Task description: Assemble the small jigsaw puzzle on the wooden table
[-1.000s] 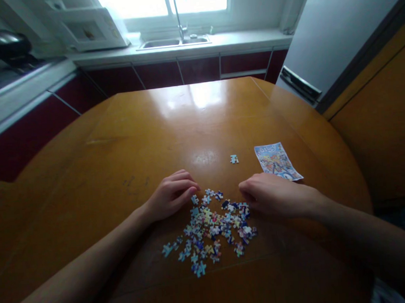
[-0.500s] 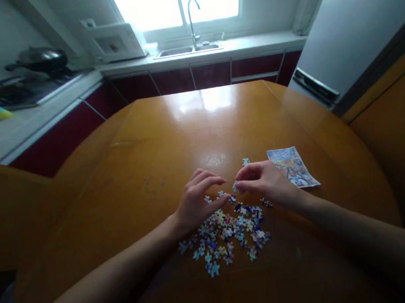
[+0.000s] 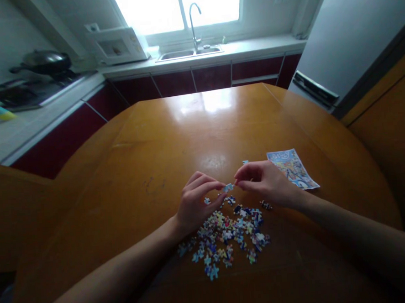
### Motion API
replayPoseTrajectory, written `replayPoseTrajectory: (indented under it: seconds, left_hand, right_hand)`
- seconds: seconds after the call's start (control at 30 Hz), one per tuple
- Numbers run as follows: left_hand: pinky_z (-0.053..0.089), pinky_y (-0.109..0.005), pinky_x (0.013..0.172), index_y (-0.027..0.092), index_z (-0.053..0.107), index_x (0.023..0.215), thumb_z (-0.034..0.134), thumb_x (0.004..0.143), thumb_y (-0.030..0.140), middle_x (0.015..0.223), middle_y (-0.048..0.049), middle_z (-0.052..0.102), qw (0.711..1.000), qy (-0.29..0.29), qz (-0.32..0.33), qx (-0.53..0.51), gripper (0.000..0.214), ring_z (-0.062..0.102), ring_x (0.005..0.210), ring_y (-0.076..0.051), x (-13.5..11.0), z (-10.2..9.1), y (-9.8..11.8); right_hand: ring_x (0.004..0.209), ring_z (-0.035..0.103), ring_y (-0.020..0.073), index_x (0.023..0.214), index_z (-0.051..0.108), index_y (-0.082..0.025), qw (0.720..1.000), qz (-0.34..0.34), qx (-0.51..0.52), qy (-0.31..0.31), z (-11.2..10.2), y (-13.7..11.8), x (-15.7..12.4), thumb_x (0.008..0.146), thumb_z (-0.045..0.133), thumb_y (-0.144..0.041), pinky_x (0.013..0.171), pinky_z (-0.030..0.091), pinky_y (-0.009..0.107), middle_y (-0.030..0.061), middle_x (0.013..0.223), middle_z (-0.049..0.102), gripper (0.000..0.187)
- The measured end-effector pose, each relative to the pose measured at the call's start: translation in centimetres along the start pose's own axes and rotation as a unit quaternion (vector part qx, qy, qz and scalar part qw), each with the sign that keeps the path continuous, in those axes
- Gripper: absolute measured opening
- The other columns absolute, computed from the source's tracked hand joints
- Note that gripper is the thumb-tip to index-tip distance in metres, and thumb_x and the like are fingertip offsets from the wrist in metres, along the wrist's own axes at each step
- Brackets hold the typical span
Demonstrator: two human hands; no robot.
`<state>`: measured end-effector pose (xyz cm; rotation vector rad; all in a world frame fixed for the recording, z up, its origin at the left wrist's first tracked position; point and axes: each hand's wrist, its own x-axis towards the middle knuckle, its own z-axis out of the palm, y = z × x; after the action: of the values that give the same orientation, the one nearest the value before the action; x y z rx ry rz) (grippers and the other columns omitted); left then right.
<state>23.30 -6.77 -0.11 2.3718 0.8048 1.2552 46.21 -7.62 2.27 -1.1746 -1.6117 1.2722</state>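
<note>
A heap of small colourful puzzle pieces (image 3: 226, 234) lies on the round wooden table (image 3: 174, 139). Just above the heap, my left hand (image 3: 195, 202) and my right hand (image 3: 264, 182) meet, both pinching one pale blue puzzle piece (image 3: 229, 187) between fingertips. A printed picture card (image 3: 292, 168) lies flat just right of my right hand. One lone piece (image 3: 245, 161) peeks out behind my right hand's fingers.
Beyond the table runs a kitchen counter with a sink and tap (image 3: 194, 49), a white microwave (image 3: 117, 46) and a pan on a stove (image 3: 44, 63) at left. A grey fridge (image 3: 333, 38) stands at right, beside a wooden panel (image 3: 389, 126).
My hands rose from the heap; my right hand picked up a pale blue piece, and my left fingers closed in to pinch it too. The camera view shifted slightly.
</note>
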Motion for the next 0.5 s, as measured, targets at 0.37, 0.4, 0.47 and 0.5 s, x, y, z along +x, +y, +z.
replayPoseTrajectory:
  seconds: [0.37, 0.4, 0.47, 0.5]
  left_hand:
    - [0.047, -0.029, 0.073, 0.019, 0.072, 0.089, 0.073, 0.084, 0.022, 0.081, -0.0017, 0.069, 0.997, 0.009, -0.067, 0.023, 0.006, 0.059, 0.078, -0.015, 3.0, -0.3, -2.3]
    - [0.047, -0.028, 0.073, 0.019, 0.072, 0.089, 0.074, 0.083, 0.024, 0.082, -0.0016, 0.069, 0.996, 0.007, -0.079, 0.028, 0.008, 0.059, 0.077, -0.015, 3.7, 0.0, -3.0]
    - [0.046, -0.027, 0.069, 0.019, 0.073, 0.087, 0.075, 0.081, 0.025, 0.079, -0.0012, 0.068, 0.995, -0.022, -0.096, 0.021, 0.009, 0.057, 0.074, -0.014, 4.8, 0.9, -4.3]
    - [0.045, -0.025, 0.065, 0.019, 0.073, 0.086, 0.075, 0.080, 0.026, 0.078, -0.0012, 0.068, 0.993, -0.043, -0.110, 0.014, 0.009, 0.056, 0.071, -0.014, 5.2, 1.5, -4.8]
  right_hand:
    - [0.079, 0.061, 0.0175, 0.098, 0.071, -0.014, 0.948, -0.048, -0.298, 0.103, -4.0, 4.2, 3.3, 0.081, 0.065, -0.011, 0.075, 0.049, 0.033, 0.0090, 0.096, 0.065, 0.018]
    - [0.079, 0.061, 0.0174, 0.097, 0.071, -0.015, 0.948, -0.047, -0.301, 0.091, -4.2, 4.4, 3.4, 0.080, 0.068, -0.012, 0.076, 0.050, 0.033, 0.0086, 0.096, 0.065, 0.017]
    - [0.075, 0.060, 0.0165, 0.094, 0.072, -0.016, 0.949, -0.045, -0.305, 0.067, -4.3, 4.6, 3.5, 0.077, 0.074, -0.015, 0.073, 0.050, 0.031, 0.0071, 0.094, 0.064, 0.017]
    - [0.074, 0.060, 0.0160, 0.093, 0.072, -0.016, 0.950, -0.044, -0.305, 0.057, -4.3, 4.6, 3.5, 0.076, 0.075, -0.016, 0.071, 0.050, 0.031, 0.0063, 0.091, 0.064, 0.017]
